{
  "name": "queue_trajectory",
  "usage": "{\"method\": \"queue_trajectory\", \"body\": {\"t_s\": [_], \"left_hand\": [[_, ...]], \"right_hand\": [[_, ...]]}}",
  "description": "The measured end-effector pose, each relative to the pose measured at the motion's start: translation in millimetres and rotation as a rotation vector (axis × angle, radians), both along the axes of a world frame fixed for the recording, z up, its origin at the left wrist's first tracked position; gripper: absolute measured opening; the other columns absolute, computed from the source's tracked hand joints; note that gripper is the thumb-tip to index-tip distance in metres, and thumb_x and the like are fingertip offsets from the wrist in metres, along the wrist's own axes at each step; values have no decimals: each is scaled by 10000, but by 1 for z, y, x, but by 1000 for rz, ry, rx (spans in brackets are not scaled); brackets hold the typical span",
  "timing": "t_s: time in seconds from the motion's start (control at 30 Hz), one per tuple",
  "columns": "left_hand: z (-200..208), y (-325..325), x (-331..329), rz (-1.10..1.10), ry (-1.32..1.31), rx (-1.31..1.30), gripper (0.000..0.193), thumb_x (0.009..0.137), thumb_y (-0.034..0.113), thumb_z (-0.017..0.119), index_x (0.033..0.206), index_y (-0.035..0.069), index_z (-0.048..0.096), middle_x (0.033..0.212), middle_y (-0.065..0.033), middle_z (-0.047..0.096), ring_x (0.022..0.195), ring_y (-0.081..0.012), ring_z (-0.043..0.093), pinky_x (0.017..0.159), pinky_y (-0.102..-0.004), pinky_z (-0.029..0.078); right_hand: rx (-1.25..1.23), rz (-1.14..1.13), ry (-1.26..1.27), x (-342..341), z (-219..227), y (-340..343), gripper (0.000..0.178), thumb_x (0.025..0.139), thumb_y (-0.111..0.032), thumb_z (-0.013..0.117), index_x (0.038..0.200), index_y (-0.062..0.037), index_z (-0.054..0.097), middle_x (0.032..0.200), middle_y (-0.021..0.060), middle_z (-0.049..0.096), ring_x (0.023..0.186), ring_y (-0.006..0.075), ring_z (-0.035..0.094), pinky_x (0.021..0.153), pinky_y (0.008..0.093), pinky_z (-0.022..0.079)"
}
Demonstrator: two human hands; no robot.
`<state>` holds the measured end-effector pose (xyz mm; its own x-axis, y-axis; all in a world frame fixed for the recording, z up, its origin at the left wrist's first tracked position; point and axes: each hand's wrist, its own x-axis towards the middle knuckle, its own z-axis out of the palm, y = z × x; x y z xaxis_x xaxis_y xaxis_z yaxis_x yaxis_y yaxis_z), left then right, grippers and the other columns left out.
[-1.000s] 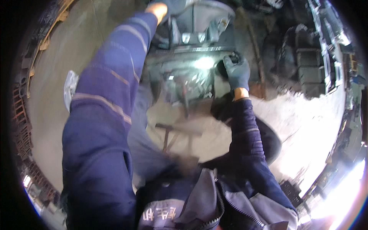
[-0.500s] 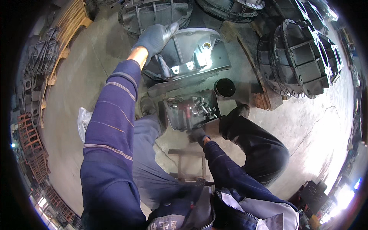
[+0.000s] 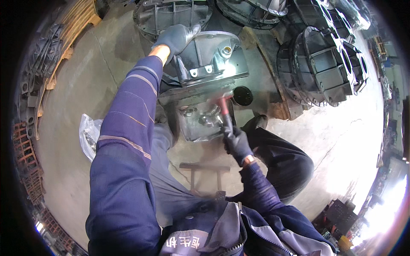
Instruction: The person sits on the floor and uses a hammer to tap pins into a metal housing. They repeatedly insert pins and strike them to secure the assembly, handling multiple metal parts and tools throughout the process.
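Note:
My left hand, in a dark grey glove, is closed over the upper left rim of a grey cast-metal housing. The housing stands tilted on a dark block and has a round bore and bolt lugs on its near side. In my gloved right hand is a hammer with a red head, gripped by its handle. Its head is blurred and hangs above the far right part of a shallow tray. Small metal sleeves lie loose in that tray.
A dark round can stands just right of the tray. More ribbed housings sit on wooden pallets at the right and back. A clear plastic bag lies left of my legs; a small metal stand is between them.
My right hand has taken up the hammer from the tray and raised it, moving slightly right. My left hand stays on the housing's rim. The whole view has shifted a little.

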<state>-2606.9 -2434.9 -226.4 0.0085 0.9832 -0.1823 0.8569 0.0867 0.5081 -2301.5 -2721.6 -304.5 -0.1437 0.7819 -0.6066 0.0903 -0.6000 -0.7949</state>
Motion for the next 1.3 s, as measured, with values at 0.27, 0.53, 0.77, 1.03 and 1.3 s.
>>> {"method": "queue_trajectory", "body": {"t_s": [0.27, 0.53, 0.77, 1.03, 1.3], "left_hand": [[-6, 6, -2, -32, 14, 22, 833, 1009, 700, 396, 927, -51, 746, 950, -329, 681, 959, -490, 669, 890, -495, 488], [-12, 6, -2, -30, 38, 85, 838, 1015, 697, 378, 949, -51, 751, 977, -327, 689, 988, -498, 665, 916, -500, 495], [-5, 7, -2, -29, 61, 9, 806, 1001, 697, 394, 1007, -22, 759, 1058, -300, 707, 1054, -478, 673, 958, -507, 495], [-15, 9, -2, -18, 22, 95, 837, 1010, 705, 391, 971, -59, 731, 969, -298, 716, 915, -468, 684, 881, -502, 493], [-27, -4, 1, -16, -18, 99, 805, 1004, 695, 421, 1020, -44, 739, 982, -284, 726, 905, -429, 703, 880, -499, 488]], "right_hand": [[607, -31, -210, 14, 147, 96, 279, 1033, -217, 649, 1196, 9, 629, 929, 45, 694, 877, 114, 623, 781, 299, 521], [631, 279, -1055, 11, 112, 146, 267, 950, -332, 663, 1068, -94, 632, 888, 274, 701, 840, 483, 687, 731, 563, 529], [875, 117, -786, 34, 139, 145, 238, 943, -246, 702, 1066, -51, 647, 818, 239, 685, 782, 425, 705, 686, 445, 548], [683, 263, -1033, 18, 105, 144, 343, 938, -375, 695, 1069, -63, 638, 870, 268, 702, 838, 471, 698, 719, 512, 552], [146, -167, -31, -1, 39, 28, 170, 960, -151, 699, 1072, -33, 646, 757, -37, 595, 642, 66, 570, 551, 243, 461]]}}
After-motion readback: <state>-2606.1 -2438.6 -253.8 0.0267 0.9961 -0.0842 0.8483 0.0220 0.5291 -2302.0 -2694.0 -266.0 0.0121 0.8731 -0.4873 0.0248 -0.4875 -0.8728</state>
